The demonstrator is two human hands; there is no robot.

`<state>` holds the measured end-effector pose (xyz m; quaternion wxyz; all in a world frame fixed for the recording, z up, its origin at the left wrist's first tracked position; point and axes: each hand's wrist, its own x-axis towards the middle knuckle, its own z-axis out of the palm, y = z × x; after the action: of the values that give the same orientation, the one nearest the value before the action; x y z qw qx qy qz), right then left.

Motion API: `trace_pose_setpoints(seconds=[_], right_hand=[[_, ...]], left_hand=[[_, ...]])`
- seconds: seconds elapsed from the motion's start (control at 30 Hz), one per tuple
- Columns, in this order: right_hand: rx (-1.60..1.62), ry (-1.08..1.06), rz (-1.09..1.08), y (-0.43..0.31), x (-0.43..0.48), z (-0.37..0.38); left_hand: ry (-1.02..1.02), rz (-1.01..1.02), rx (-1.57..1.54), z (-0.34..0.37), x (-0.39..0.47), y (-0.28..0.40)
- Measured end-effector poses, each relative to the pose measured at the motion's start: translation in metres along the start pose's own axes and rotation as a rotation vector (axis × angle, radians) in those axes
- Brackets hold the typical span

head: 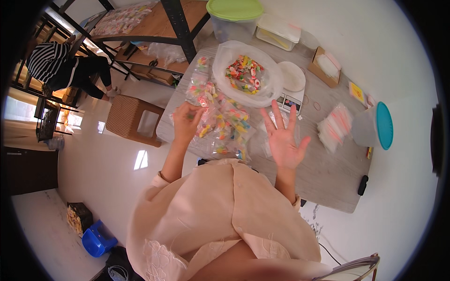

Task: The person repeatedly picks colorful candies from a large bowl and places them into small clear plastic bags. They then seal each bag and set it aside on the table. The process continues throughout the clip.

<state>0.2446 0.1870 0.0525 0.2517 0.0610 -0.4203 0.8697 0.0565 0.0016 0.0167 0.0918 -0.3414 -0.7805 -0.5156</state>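
My left hand [188, 119] is at the table's left side, thumb and fingers pinched on the edge of a small clear bag of wrapped candies [195, 114]. My right hand [284, 142] is raised palm up with its fingers spread, holding nothing. Between them lies a pile of filled candy bags [225, 123]. Beyond the pile sits a large white plastic bag [223, 84], open at the top, with loose wrapped candies [246, 72] inside. It rests against a white digital kitchen scale [292, 102] with a round plate. Flat clear plastic [267, 123] lies partly behind my right hand.
Empty zip bags with red strips [335, 126] lie on the right, beside a teal-lidded tub [385, 125]. A green-lidded container [235, 10], a white-lidded box [277, 33] and a cardboard box [323, 68] line the back. A brown stool [126, 119] stands left; a person [52, 65] sits beyond it.
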Motion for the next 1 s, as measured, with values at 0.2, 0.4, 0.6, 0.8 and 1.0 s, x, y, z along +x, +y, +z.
trace_pose_setpoints(seconds=[0.2,0.4,0.6,0.8,1.0], right_hand=[[-0.04,0.046,0.04,0.008,-0.005,-0.005],[-0.114,0.035,0.046,0.01,-0.007,-0.003],[-0.2,0.04,0.039,0.008,-0.014,-0.003],[-0.191,0.122,0.04,0.007,-0.025,-0.008],[-0.166,0.215,0.044,0.01,-0.028,-0.014]], left_hand=[[0.167,-0.434,-0.222,-0.013,-0.014,-0.053],[0.156,-0.205,-0.216,0.032,0.019,-0.074],[0.042,-0.617,-0.598,0.079,0.058,-0.074],[0.129,-0.526,-0.64,0.085,0.055,-0.085],[0.144,-0.493,-0.741,0.082,0.061,-0.086]])
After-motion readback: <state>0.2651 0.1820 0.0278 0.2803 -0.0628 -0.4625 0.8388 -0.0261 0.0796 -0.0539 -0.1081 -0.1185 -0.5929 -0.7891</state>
